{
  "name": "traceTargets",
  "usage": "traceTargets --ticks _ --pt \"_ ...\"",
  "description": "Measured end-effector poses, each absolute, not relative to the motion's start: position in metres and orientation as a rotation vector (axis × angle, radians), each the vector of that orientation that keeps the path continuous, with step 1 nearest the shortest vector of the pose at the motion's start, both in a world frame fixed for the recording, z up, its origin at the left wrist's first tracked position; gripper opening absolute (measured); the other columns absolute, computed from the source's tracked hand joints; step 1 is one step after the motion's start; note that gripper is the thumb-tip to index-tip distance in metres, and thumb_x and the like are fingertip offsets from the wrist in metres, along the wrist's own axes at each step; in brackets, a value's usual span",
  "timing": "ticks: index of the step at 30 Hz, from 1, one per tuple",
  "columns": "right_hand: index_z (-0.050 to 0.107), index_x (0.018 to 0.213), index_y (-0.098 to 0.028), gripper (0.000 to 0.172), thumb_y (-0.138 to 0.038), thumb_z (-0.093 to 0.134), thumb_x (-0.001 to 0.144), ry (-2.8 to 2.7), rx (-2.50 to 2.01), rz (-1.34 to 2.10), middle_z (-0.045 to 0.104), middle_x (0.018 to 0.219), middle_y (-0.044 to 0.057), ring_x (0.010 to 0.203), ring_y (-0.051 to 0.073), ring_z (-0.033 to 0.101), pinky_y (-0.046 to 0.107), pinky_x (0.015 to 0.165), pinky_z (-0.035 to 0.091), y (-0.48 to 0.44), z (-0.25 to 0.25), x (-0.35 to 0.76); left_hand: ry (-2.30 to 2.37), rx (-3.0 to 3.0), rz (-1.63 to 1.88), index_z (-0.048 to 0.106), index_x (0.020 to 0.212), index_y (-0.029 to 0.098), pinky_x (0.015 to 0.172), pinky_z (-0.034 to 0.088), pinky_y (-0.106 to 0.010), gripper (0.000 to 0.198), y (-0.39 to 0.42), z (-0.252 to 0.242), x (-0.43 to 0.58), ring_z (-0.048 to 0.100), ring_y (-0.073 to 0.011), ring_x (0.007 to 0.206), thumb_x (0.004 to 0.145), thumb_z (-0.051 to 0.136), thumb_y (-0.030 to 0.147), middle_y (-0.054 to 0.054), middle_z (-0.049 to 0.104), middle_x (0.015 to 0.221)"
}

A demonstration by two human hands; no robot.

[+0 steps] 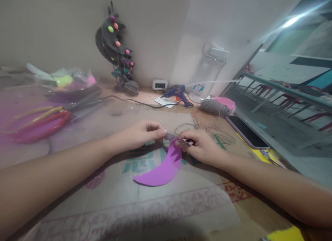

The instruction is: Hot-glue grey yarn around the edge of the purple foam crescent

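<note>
A purple crescent-shaped cutout [163, 170], likely craft foam or felt, hangs over the cardboard with its pointed end toward the lower left. Grey yarn [170, 136] is wound around its upper tip. My left hand [145, 135] pinches at that yarn-wrapped tip with thumb and forefinger. My right hand [201, 146] is closed around the crescent's upper part, its thumb pressed on the purple face. Something small and dark shows between the right fingers; I cannot make out what it is. Loose strands of yarn [228, 137] lie behind the right hand.
A glue gun [176, 94], a small digital clock [160, 84], a clear bottle [207, 75] and a yarn ball [215, 107] stand along the wall. Scissors [59, 118] lie left, a phone [247, 132] right. A grey yarn-wrapped crescent with pompoms [111, 38] leans at the back.
</note>
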State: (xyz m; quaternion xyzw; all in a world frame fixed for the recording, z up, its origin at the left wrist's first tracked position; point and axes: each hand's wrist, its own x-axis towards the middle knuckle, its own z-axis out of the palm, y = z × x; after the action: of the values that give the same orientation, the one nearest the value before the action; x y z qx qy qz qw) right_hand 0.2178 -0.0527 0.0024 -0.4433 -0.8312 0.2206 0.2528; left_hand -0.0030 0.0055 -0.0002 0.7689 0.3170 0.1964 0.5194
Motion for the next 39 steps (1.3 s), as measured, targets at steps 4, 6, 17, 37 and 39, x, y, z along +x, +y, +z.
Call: traceTargets --ticks 4,6,17,37,39 --pt "0.057 0.065 -0.016 0.020 -0.017 0.055 0.084 -2.259 -1.193 0.579 0.050 0.057 -0.003 0.055 0.010 0.046 0.020 0.054 0.033 -0.051 0.002 0.217 0.800 1.814 0.494 0.062 0.075 0.016 0.048 0.031 -0.022 0.036 0.005 0.001 -0.005 0.046 -0.0097 0.055 0.085 0.056 0.050 -0.001 0.062 0.072" --pt "0.057 0.065 -0.016 0.019 -0.016 0.055 0.084 -2.259 -1.193 0.569 0.051 0.058 -0.003 0.056 0.010 0.046 0.021 0.055 0.033 -0.050 0.002 0.217 0.818 1.767 0.492 0.062 0.077 0.016 0.044 0.027 -0.023 0.039 0.006 0.000 -0.006 0.044 -0.0090 0.051 0.084 0.056 0.054 -0.001 0.061 0.072" --pt "0.051 0.061 -0.017 0.024 -0.018 0.057 0.084 -2.323 -1.175 0.512 0.043 0.055 -0.005 0.052 0.009 0.039 0.021 0.054 0.030 -0.052 -0.001 0.218 0.806 1.789 0.572 0.058 0.072 0.016 0.054 0.036 -0.022 0.038 0.001 0.003 -0.002 0.049 -0.0103 0.060 0.086 0.053 0.050 0.001 0.057 0.068" --pt "0.056 0.082 -0.018 0.021 -0.038 0.059 0.085 -2.236 -1.087 0.302 0.055 0.071 0.001 0.064 0.013 0.049 0.025 0.059 0.036 -0.055 0.004 0.226 0.816 1.815 0.538 0.060 0.079 0.017 0.063 0.042 -0.025 0.027 -0.003 0.005 -0.001 0.057 -0.0143 0.067 0.085 0.055 0.042 -0.001 0.063 0.072" --pt "0.056 0.101 -0.018 0.027 -0.043 0.049 0.091 -2.243 -1.052 0.231 0.055 0.081 0.003 0.069 0.016 0.049 0.028 0.063 0.037 -0.054 0.005 0.230 0.812 1.830 0.514 0.062 0.082 0.017 0.059 0.039 -0.024 0.028 -0.003 0.004 -0.001 0.055 -0.0135 0.065 0.085 0.054 0.044 0.000 0.063 0.073"
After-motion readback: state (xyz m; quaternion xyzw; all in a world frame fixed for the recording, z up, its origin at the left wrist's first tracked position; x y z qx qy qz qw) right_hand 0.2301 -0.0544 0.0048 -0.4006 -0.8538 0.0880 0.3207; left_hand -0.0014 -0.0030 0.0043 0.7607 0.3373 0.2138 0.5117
